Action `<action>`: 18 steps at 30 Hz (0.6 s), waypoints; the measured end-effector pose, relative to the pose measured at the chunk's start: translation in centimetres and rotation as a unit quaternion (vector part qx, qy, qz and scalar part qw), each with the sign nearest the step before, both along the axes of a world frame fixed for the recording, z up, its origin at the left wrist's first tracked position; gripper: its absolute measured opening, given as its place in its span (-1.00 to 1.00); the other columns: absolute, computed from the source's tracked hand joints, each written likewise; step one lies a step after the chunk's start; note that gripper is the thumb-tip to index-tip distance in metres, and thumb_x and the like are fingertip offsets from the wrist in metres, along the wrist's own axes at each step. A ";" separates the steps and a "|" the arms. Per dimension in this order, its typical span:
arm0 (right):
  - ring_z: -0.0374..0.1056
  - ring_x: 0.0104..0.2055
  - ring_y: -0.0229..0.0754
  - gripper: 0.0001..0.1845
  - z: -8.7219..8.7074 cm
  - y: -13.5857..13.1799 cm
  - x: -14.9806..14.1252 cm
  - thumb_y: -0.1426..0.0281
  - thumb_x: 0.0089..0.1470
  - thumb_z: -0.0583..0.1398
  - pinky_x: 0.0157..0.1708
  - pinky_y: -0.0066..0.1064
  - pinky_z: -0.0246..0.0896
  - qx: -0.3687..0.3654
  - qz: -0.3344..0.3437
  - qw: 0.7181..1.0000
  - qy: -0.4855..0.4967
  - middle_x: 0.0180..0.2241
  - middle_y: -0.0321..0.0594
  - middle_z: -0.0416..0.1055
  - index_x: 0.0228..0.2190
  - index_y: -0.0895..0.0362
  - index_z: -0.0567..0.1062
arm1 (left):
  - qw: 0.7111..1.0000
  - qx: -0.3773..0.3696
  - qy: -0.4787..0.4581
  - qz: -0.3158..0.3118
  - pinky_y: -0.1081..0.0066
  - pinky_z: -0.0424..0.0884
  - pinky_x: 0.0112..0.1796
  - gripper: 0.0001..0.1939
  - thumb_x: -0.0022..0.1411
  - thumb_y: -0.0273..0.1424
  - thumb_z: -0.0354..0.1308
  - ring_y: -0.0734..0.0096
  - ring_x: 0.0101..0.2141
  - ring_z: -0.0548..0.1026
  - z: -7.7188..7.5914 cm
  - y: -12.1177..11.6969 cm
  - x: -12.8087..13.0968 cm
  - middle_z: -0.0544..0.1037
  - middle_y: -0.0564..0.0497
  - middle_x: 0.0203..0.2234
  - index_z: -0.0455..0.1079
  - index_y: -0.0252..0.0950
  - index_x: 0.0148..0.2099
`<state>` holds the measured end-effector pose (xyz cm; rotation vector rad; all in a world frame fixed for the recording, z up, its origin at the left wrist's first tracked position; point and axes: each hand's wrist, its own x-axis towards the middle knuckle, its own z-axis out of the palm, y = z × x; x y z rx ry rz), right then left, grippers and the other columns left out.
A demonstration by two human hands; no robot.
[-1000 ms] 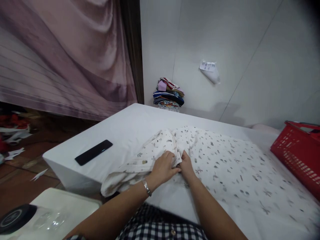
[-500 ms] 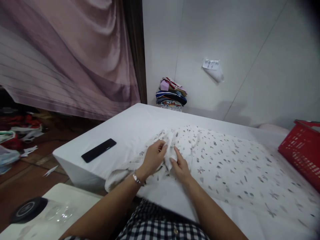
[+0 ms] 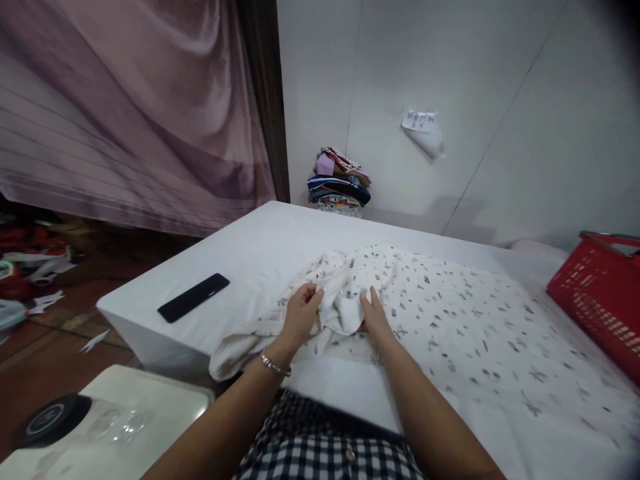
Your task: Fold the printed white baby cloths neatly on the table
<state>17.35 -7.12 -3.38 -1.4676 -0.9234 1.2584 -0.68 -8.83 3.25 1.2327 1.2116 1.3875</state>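
Note:
A white cloth with small grey prints (image 3: 450, 313) lies spread over a white table (image 3: 260, 247), bunched up near its left end. My left hand (image 3: 300, 313) is closed on the bunched fabric, thumb and fingers pinching a fold. My right hand (image 3: 374, 315) grips the same bunch from the right side, its fingers curled into the fabric. The two hands sit a short way apart with the gathered fold between them. A bracelet is on my left wrist.
A black phone (image 3: 193, 297) lies on the table's left part. A red basket (image 3: 600, 300) stands at the right edge. Folded clothes (image 3: 339, 181) are stacked by the far wall. A white stand with a black disc (image 3: 50, 420) sits near left.
My hands have moved slightly apart and farther onto the cloth, regripping the bunched fold, which is now gathered higher between them.

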 end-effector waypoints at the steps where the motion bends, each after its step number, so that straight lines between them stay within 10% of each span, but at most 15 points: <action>1: 0.43 -0.28 -0.13 -0.08 0.0 0.2 0.4 0.01 0.07 0.09 -0.44 -0.26 0.41 -0.014 -0.008 1.000 -0.015 0.13 -0.04 0.25 0.31 0.00 -0.19 | 1.000 0.006 -0.003 0.001 0.52 0.18 -0.50 -0.77 0.07 -0.22 0.15 0.56 -0.54 0.23 0.0 0.0 0.0 0.27 0.17 -0.59 0.28 -0.28 -0.39; 6: 0.40 -0.41 -0.15 -0.28 0.8 -0.3 1.4 0.26 0.14 0.04 -0.39 -0.22 0.42 0.087 -0.032 0.972 -0.216 -0.16 -0.01 0.46 0.28 0.18 0.02 | 1.000 0.023 -0.009 0.000 0.53 0.17 -0.50 -0.76 0.09 -0.22 0.15 0.57 -0.54 0.21 0.2 0.3 -0.3 0.23 0.17 -0.59 0.27 -0.29 -0.40; 13: 0.34 0.04 -0.04 -0.40 2.4 -3.2 -2.0 0.50 0.19 -0.02 -0.03 -0.16 0.35 0.530 0.063 0.738 -0.412 0.02 -0.04 0.38 0.25 0.05 0.09 | 0.997 0.067 0.045 0.004 0.51 0.19 -0.46 -0.82 0.12 -0.27 0.12 0.55 -0.52 0.24 1.4 -0.5 0.2 0.29 0.17 -0.58 0.32 -0.28 -0.37; 18: 0.38 -0.01 -0.06 -0.31 2.1 -4.0 -3.5 0.45 0.20 0.03 -0.11 -0.19 0.42 0.532 0.097 0.757 -0.367 0.06 0.01 0.35 0.30 0.07 -0.08 | 0.997 0.048 0.059 -0.021 0.50 0.24 -0.41 -0.84 0.11 -0.30 0.11 0.52 -0.48 0.30 0.7 -1.2 1.2 0.33 0.14 -0.56 0.33 -0.29 -0.38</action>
